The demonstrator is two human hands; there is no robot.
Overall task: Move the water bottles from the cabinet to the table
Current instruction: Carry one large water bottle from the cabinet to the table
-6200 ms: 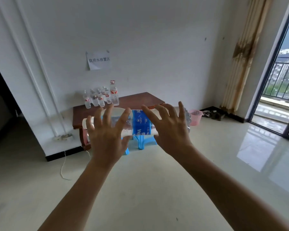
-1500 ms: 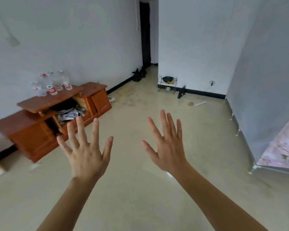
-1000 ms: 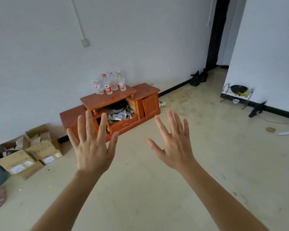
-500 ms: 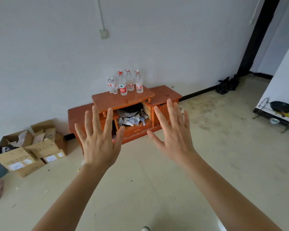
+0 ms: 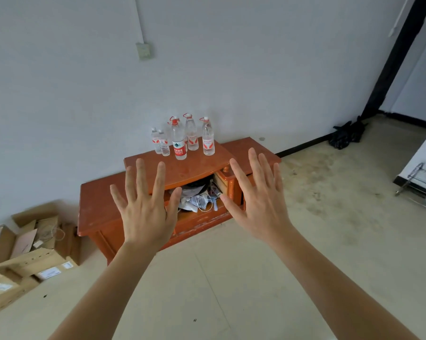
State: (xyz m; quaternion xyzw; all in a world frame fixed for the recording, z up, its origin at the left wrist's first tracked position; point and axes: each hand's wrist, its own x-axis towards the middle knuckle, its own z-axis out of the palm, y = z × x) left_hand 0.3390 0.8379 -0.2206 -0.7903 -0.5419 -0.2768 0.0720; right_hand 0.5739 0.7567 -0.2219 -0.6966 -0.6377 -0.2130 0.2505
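Note:
Several clear water bottles (image 5: 180, 141) with red labels stand upright at the back of a low orange wooden cabinet (image 5: 101, 212) against the white wall. A tall one with a red cap is at the front; two small ones stand at the left. My left hand (image 5: 145, 207) and my right hand (image 5: 258, 195) are raised in front of the cabinet, fingers spread and straight, holding nothing. Both hands are short of the bottles and hide part of the cabinet's front.
The cabinet's middle compartment (image 5: 197, 197) is stuffed with papers and cables. Open cardboard boxes (image 5: 28, 249) lie on the floor at the left. A black bag (image 5: 344, 133) sits by the far doorway, and a wire rack (image 5: 418, 185) stands at the right edge.
I held a large bottle with both hands facing the table; now both hands are bare. The view has swung to the cabinet, which has come closer and moved to the centre.

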